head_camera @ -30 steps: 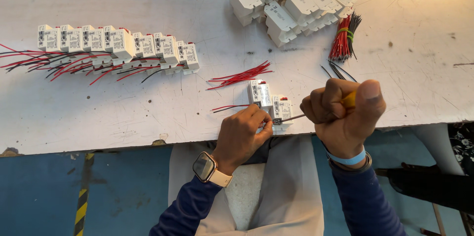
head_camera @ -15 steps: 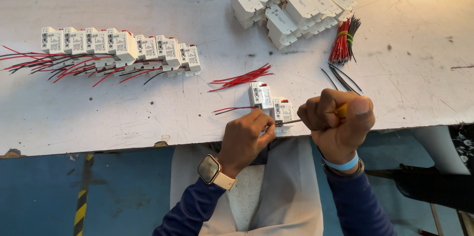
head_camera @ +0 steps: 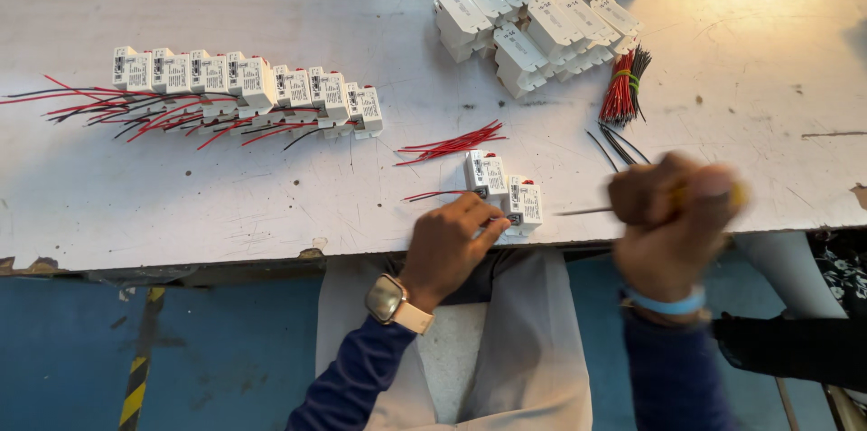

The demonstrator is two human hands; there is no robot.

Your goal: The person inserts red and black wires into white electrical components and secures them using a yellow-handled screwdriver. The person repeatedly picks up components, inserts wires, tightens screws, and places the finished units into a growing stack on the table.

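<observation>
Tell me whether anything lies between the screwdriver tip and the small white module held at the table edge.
Nothing visible does. The left hand steadies the white module from its near left side, while the screwdriver in the blurred right hand approaches from the right over bare table. The loose black wires lie farther back.

A small white box (head_camera: pixel 525 205) with a printed label lies flat near the counter's front edge. The left grip (head_camera: pixel 449 246) pinches its near corner. A second white box (head_camera: pixel 486 173) lies just beyond it, with a red wire sticking out sideways. The right grip (head_camera: pixel 673 214) is closed around a thin screwdriver (head_camera: pixel 587 211), blurry, whose tip points at the first box.
</observation>
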